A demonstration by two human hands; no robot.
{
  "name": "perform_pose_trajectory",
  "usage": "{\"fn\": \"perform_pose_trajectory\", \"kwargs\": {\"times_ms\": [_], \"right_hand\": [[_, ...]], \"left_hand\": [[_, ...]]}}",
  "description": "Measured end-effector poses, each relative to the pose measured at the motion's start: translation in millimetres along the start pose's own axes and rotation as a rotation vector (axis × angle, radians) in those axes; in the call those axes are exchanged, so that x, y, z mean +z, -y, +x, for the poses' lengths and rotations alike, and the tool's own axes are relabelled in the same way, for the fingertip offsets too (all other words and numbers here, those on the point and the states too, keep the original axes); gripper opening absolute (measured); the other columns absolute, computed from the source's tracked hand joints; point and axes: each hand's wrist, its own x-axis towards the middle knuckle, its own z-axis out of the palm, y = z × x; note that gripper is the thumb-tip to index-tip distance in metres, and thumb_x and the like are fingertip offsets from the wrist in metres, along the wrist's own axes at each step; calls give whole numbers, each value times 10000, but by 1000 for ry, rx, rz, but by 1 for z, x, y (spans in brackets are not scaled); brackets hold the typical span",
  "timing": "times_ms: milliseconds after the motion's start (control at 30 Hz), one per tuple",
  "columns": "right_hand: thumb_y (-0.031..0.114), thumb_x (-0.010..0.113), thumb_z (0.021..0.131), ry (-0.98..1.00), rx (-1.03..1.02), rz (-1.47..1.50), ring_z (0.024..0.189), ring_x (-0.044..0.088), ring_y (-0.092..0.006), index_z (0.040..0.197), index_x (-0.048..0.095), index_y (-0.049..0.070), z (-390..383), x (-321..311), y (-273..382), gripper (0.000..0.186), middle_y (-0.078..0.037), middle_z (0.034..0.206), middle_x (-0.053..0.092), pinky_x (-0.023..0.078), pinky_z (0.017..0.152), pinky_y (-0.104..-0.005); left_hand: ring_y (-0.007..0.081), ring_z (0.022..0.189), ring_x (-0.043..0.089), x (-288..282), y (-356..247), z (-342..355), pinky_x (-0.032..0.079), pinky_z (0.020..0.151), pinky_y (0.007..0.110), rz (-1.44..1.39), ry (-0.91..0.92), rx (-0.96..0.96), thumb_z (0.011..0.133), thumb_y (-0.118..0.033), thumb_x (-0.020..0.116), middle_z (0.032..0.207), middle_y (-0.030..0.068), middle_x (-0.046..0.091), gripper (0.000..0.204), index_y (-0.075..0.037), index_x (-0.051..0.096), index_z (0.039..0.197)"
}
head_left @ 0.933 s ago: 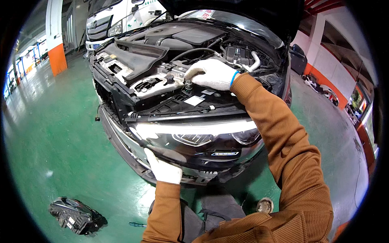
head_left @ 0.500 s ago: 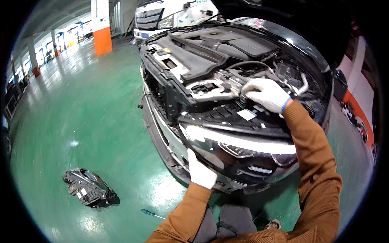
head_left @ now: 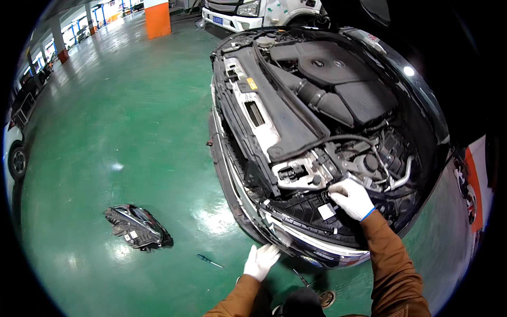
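A car with its bonnet up shows its engine bay (head_left: 364, 100) and, at the near corner, a headlight (head_left: 317, 238). My right hand (head_left: 348, 198), in a white glove with blue cuff, is closed at the top rear of the headlight housing, by a white label (head_left: 326, 212); what its fingers hold is hidden. My left hand (head_left: 261, 260), also gloved, lies with fingers stretched out at the lower front edge of the headlight and bumper (head_left: 237, 211), seeming to touch it.
On the green floor (head_left: 116, 132) at left lie a detached headlight unit (head_left: 138, 228) and a screwdriver (head_left: 210, 260). Another slim tool (head_left: 300, 277) lies by my legs. A white truck (head_left: 264, 13), an orange-and-white pillar (head_left: 158, 21) and a parked car (head_left: 16, 158) stand behind and leftward; loose parts lie at right.
My view has swung left and more downward, showing more engine top and floor. My right hand stays at the headlight's top; my left hand stays at its lower edge.
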Motion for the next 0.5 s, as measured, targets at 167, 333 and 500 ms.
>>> {"fn": "perform_pose_trajectory", "kwargs": {"times_ms": [167,333,500], "right_hand": [[243,776,909,164,184,-21,985,721,-294,1093,787,44,8,-21,14,271,-146,1041,739,569,902,-397],[237,793,905,214,260,69,1010,730,-282,1113,789,53,18,-27,9,278,-140,1069,756,572,929,-388],[245,798,898,297,364,116,1029,735,-280,1119,789,58,30,-23,9,289,-142,1083,771,573,931,-383]], "left_hand": [[434,1330,596,-122,-82,-163,529,1075,542,299,-745,114,1092,-467,543,1495,320,539,675,31,416,1530],[406,1332,599,-179,-146,-437,428,1150,492,1538,-1350,-524,1061,-682,353,1427,263,635,775,-71,592,1474],[355,1294,632,-160,-153,-512,470,1089,462,1110,-1739,-545,966,-809,456,1315,237,712,960,65,707,1275]]}}
